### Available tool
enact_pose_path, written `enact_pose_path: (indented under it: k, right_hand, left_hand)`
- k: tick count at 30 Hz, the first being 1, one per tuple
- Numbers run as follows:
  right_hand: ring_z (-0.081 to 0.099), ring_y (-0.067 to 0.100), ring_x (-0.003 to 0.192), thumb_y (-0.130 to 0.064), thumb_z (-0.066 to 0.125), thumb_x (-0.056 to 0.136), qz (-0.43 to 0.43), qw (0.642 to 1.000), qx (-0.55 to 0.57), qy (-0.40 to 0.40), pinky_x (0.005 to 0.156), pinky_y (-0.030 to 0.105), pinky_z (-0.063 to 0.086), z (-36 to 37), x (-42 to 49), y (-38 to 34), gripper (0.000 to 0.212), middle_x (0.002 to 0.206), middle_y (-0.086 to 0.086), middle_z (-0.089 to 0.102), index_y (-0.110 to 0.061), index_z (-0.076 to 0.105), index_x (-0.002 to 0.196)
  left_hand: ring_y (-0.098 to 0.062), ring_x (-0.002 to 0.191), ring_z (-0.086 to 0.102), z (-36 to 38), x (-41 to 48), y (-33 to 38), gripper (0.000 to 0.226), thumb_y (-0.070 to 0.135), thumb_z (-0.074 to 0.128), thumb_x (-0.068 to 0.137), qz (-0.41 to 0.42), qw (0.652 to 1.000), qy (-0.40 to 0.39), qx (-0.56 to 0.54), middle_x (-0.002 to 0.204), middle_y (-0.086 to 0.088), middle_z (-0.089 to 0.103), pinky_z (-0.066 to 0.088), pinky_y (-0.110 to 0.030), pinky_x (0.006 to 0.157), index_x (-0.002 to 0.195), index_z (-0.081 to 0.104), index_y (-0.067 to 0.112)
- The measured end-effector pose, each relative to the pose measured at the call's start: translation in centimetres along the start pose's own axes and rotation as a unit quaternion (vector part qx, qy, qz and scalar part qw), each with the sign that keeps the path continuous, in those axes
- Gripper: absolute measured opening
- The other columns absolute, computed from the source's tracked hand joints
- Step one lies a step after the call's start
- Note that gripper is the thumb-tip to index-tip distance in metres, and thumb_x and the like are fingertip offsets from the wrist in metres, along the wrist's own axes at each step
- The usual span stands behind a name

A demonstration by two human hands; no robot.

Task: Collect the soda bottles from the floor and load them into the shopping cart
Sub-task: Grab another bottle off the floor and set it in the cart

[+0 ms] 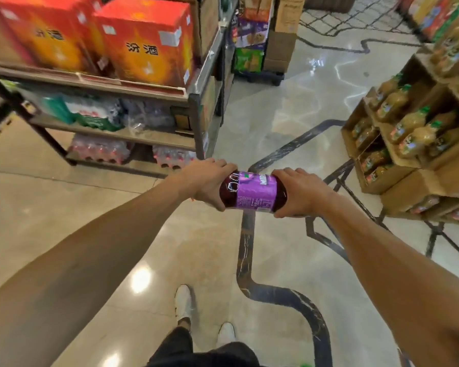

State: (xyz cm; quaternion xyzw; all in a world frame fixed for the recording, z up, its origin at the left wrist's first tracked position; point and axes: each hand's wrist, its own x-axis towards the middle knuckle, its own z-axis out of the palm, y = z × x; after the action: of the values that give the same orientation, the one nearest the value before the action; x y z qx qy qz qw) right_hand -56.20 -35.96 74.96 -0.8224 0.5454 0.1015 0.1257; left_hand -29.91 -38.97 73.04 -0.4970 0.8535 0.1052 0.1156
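Observation:
A soda bottle [253, 192] with dark purple drink and a purple label lies sideways in the air at mid-frame, well above the floor. My left hand [210, 181] grips its left end, fingers curled over the top. Gripping the right end is my right hand [300, 192]. Both ends of the bottle are hidden inside my hands. No shopping cart shows clearly; a dark wire mesh [337, 17] at the top edge may be one, I cannot tell.
A metal shelf rack [196, 120] with red cartons [143, 46] and shrink-wrapped bottle packs stands left. Cardboard trays of juice bottles [414, 133] on a low stand fill the right. Polished floor [289, 109] runs ahead between them. My white shoes [183, 303] are below.

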Motion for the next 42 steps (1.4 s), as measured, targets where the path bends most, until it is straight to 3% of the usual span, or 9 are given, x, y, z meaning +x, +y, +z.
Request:
enact_pose_path:
  k: [10,16,20,25,30,39,42]
  right_hand:
    - [0.055,0.019,0.123,-0.063,0.088,0.066,-0.166,0.985,-0.044,-0.025,0.104,0.046,0.051,-2.3,9.4,-16.3,0.094,0.133,-0.004,0.059,-0.036,0.040,0.143]
    - [0.055,0.021,0.130,-0.069,0.087,0.060,-0.239,0.968,-0.068,-0.033,0.108,0.052,0.050,-2.0,14.7,-28.3,0.107,0.139,-0.004,0.058,-0.038,0.036,0.148]
    - [0.059,0.019,0.114,-0.071,0.085,0.055,-0.292,0.951,-0.095,-0.046,0.097,0.043,0.054,-1.9,17.3,-37.1,0.095,0.123,-0.008,0.058,-0.040,0.043,0.135]
    - [0.057,0.013,0.105,-0.065,0.086,0.056,-0.356,0.927,-0.101,-0.059,0.097,0.045,0.055,-1.5,18.9,-48.0,0.086,0.113,-0.012,0.056,-0.042,0.045,0.129]
    - [0.056,0.015,0.115,-0.060,0.088,0.063,-0.440,0.888,-0.119,-0.062,0.104,0.044,0.050,-1.5,19.7,-59.0,0.094,0.126,-0.008,0.057,-0.035,0.042,0.142]
    - [0.057,0.018,0.120,-0.060,0.089,0.064,-0.569,0.803,-0.166,-0.066,0.107,0.043,0.050,0.2,20.9,-77.5,0.101,0.134,-0.004,0.058,-0.033,0.038,0.146]
    - [0.056,0.019,0.118,-0.059,0.089,0.064,-0.606,0.775,-0.165,-0.066,0.106,0.045,0.050,0.9,21.3,-83.1,0.099,0.133,-0.003,0.058,-0.032,0.039,0.146]
  left_hand:
    - [-0.021,0.130,0.049,2.4,-14.2,-12.8,0.117,0.070,0.084,0.054,-0.161,0.985,0.023,-0.052,0.145,0.002,0.049,0.048,-0.049,0.106,0.149,0.025,0.037]
    - [-0.019,0.121,0.054,4.5,-23.8,-20.6,0.109,0.066,0.086,0.061,-0.232,0.970,0.023,-0.069,0.136,0.003,0.054,0.049,-0.037,0.098,0.149,0.028,0.035]
    - [-0.017,0.112,0.056,6.7,-31.4,-25.1,0.105,0.068,0.084,0.059,-0.277,0.957,0.043,-0.075,0.127,0.006,0.058,0.045,-0.030,0.081,0.144,0.033,0.037]
    - [-0.018,0.113,0.056,9.2,-40.5,-29.5,0.105,0.065,0.085,0.062,-0.340,0.934,0.051,-0.100,0.129,0.004,0.057,0.045,-0.030,0.084,0.147,0.031,0.035]
    - [-0.019,0.115,0.056,11.5,-49.2,-32.7,0.105,0.063,0.085,0.063,-0.421,0.897,0.060,-0.123,0.131,0.002,0.057,0.049,-0.036,0.093,0.148,0.030,0.033]
    - [-0.019,0.113,0.056,15.0,-63.4,-36.0,0.102,0.060,0.085,0.065,-0.547,0.818,0.070,-0.162,0.129,0.002,0.057,0.050,-0.035,0.089,0.147,0.032,0.032]
    - [-0.017,0.111,0.057,15.8,-67.3,-37.2,0.101,0.060,0.085,0.064,-0.583,0.792,0.070,-0.167,0.128,0.004,0.057,0.046,-0.030,0.081,0.146,0.033,0.032]
